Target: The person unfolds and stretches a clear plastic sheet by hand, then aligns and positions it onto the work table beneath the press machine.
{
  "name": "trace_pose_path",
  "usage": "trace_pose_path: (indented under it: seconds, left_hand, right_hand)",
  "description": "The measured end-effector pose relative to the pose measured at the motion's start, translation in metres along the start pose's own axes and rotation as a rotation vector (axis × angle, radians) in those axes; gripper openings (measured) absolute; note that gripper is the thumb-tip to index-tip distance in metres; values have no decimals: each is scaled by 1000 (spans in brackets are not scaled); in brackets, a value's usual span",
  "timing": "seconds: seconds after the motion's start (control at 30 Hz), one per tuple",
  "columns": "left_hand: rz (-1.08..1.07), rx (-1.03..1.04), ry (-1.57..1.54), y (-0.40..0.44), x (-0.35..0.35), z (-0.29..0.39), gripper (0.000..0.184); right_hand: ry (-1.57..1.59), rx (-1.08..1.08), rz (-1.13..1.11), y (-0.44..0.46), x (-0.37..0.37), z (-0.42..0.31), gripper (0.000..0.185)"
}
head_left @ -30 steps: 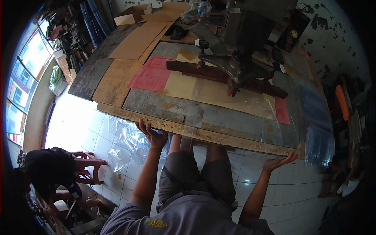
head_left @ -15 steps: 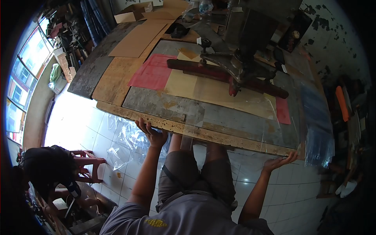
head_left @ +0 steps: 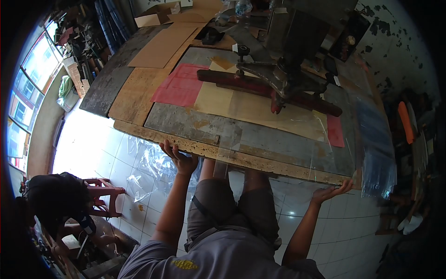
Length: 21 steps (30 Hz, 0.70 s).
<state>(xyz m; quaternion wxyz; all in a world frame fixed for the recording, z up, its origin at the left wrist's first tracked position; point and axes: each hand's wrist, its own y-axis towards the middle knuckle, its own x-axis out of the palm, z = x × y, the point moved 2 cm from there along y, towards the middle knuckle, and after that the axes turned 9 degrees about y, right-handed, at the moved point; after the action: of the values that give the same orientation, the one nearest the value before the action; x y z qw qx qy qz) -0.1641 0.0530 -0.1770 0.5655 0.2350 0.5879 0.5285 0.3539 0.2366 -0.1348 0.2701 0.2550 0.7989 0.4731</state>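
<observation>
Head view. The left hand (head_left: 181,162) and right hand (head_left: 331,191), loosely open, set well apart, touch the wooden front edge (head_left: 195,148) of the worktable, presumably for steadiness. The yellow sheet (head_left: 213,101) lies on the grey plate (head_left: 163,117), partly beneath the red bar (head_left: 227,81), apparently for alignment. Plate separates sheet from edge; tiled floor (head_left: 297,225) leaves forearm room.

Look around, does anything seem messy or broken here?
Yes. Crumpled clear plastic lies on the floor like litter. The wall on the right looks blotchy, as if paint peeled off, and the table's front edge looks pitted.
</observation>
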Motion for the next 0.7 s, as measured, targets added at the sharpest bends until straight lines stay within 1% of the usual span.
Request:
trace_pose_path:
  seconds: [0.53,0.7]
  left_hand:
    - [-6,-11,-2,3,-1,3,94]
    - [-2,-9,5,2,0,2,93]
  right_hand:
    - [104,59,30,-1,4,-2,59]
    - [82,51,26,0,3,-2,60]
